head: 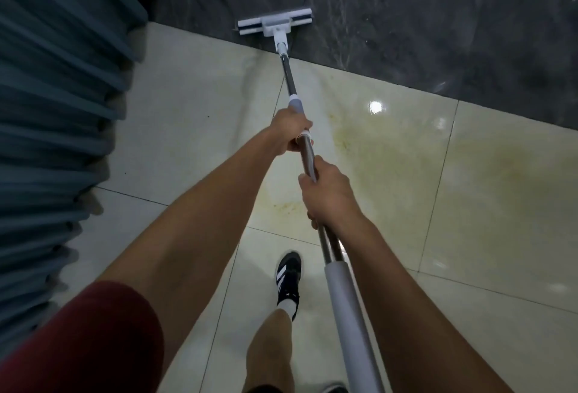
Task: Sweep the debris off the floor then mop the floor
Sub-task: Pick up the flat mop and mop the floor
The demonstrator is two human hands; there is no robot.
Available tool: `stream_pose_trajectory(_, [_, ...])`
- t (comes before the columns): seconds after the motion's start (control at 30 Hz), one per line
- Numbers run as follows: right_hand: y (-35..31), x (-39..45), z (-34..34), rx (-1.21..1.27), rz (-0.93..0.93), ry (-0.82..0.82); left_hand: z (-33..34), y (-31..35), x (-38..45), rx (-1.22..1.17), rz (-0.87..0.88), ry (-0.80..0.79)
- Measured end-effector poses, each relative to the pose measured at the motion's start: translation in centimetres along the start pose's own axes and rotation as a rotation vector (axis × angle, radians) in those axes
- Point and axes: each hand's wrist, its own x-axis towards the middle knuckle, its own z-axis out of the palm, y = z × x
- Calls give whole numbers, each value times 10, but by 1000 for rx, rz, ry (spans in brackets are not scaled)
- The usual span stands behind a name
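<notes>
A flat white mop head (274, 25) lies on the dark marble floor strip (422, 23), just past the edge of the pale tiles (194, 117). Its metal mop handle (289, 76) runs back toward me. My left hand (289, 133) grips the handle at the pale sleeve, farther down the pole. My right hand (328, 194) grips the pole closer to me, above the long white foam grip (347, 314). A yellowish stain (369, 154) spreads over the pale tiles to the right of the pole.
Pleated blue-grey curtains (56, 111) fill the left side and reach the floor. My foot in a black-and-white shoe (288, 280) stands on the pale tiles below my hands. Small dark specks (209, 116) dot the tiles near the curtain.
</notes>
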Motion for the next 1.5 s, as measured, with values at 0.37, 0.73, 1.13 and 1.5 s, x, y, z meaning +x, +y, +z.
stream_pose_trajectory(0.37, [100,-71,-2,50,-3,-27,69,-69,-55,186,-41,42])
stream_pose_trajectory(0.73, [253,-209,13,148,51,8,152,-210,-179,225,-79,-33])
stream_pose_trajectory(1.13, [434,-351,23,241,111,-5,242,-371,-310,209,-116,-150])
stream_pose_trajectory(1.5, [441,-349,23,205,98,42,252,-372,-308,205,-133,-150])
